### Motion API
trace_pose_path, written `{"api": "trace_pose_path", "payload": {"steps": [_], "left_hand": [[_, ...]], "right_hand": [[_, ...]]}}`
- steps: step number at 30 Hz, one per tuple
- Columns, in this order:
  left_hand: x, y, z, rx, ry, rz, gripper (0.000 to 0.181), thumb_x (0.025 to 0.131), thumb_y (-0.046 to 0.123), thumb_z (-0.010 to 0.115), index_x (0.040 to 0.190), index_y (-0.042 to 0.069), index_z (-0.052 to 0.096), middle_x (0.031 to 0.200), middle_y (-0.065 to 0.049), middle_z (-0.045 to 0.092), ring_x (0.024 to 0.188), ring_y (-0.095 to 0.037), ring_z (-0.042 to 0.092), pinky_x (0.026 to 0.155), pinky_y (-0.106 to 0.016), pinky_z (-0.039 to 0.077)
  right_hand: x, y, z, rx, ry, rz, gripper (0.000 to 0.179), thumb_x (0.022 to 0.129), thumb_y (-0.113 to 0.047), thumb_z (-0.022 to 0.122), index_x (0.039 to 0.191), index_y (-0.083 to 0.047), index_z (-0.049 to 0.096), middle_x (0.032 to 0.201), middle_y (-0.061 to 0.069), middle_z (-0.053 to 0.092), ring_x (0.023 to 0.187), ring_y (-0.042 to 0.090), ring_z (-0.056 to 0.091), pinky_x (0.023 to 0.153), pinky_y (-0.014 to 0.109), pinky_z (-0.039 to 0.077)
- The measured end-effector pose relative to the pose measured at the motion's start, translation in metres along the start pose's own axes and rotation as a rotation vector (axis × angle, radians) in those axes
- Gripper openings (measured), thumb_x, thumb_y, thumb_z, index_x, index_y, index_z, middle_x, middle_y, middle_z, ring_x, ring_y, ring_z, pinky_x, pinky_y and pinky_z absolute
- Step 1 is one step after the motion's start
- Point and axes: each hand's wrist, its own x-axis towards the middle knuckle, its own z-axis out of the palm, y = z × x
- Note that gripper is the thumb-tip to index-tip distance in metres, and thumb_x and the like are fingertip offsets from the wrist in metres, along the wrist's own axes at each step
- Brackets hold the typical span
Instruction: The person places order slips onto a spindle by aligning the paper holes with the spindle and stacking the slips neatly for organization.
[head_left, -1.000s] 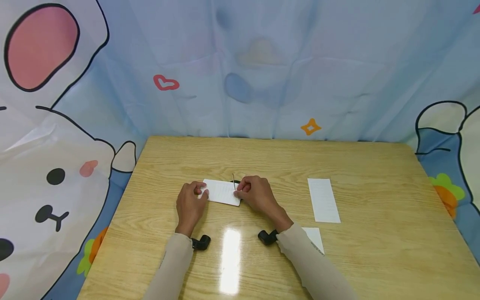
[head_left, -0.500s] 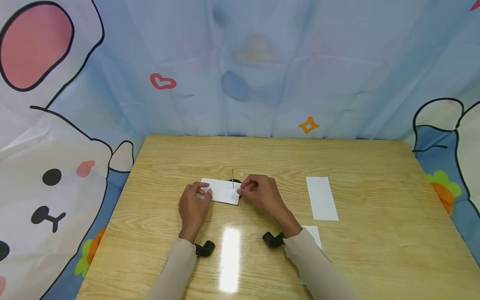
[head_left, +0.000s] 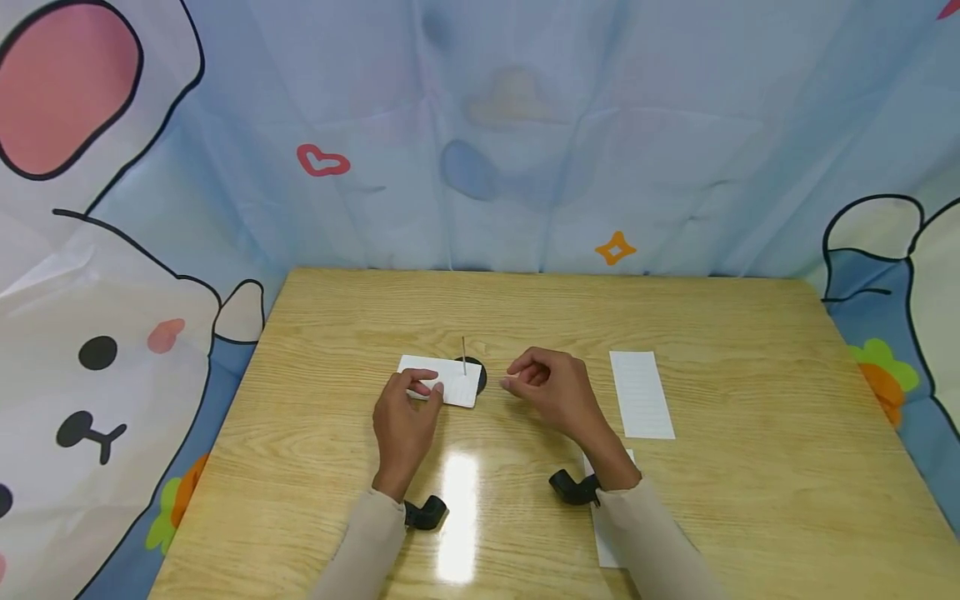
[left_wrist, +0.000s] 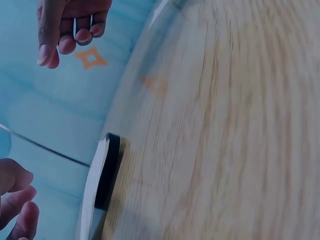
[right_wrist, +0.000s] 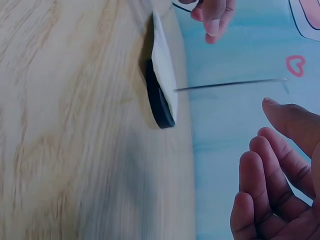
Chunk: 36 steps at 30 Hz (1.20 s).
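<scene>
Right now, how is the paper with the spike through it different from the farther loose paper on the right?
The spiked paper has a thin spike standing up through it; the loose paper has none. The spiked paper sits over a black base, while the loose paper lies on the table. Both are white and oblong.

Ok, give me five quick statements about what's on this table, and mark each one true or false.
1. A thin spike stands up through a slip of paper. True.
2. A hand is gripping the spike. False: the left hand and right hand are both apart from it.
3. That slip of paper sits over a black base. True.
4. The person wears black sleeves. False: the sleeves are beige.
5. Two other slips lie toward the person's right. True.
</scene>
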Motion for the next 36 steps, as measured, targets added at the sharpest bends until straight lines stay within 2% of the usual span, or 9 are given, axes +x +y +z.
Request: {"api": "trace_pose_path", "payload": {"steps": [10,22,36], "left_hand": [[-0.018,0.016,0.01,-0.054,-0.048,0.072,0.017,0.09,0.02,0.083,0.106,0.022,0.078,0.085,0.002,0.068,0.063,-0.01,0.048,0.061,-0.026,0.039],[-0.042,0.03,0.025,-0.13,-0.15,0.15,0.022,0.09,0.018,0.085,0.11,0.018,0.077,0.089,-0.001,0.071,0.072,-0.022,0.055,0.068,-0.024,0.042],[-0.061,0.046,0.034,-0.157,-0.253,0.116,0.025,0.088,0.023,0.088,0.11,0.027,0.077,0.092,0.007,0.071,0.076,-0.022,0.058,0.072,-0.023,0.044]], "right_hand": [[-0.016,0.002,-0.016,-0.019,0.047,0.006,0.017,0.089,-0.025,0.089,0.096,-0.015,0.078,0.084,0.001,0.072,0.073,0.013,0.066,0.068,0.025,0.056],[-0.034,0.007,-0.034,-0.041,0.058,0.004,0.021,0.087,-0.022,0.09,0.101,-0.012,0.079,0.086,-0.002,0.076,0.073,0.012,0.069,0.067,0.025,0.057],[-0.051,0.018,-0.048,-0.032,0.005,0.017,0.021,0.086,-0.018,0.09,0.103,-0.013,0.079,0.089,-0.002,0.077,0.075,0.008,0.069,0.07,0.025,0.058]]}}
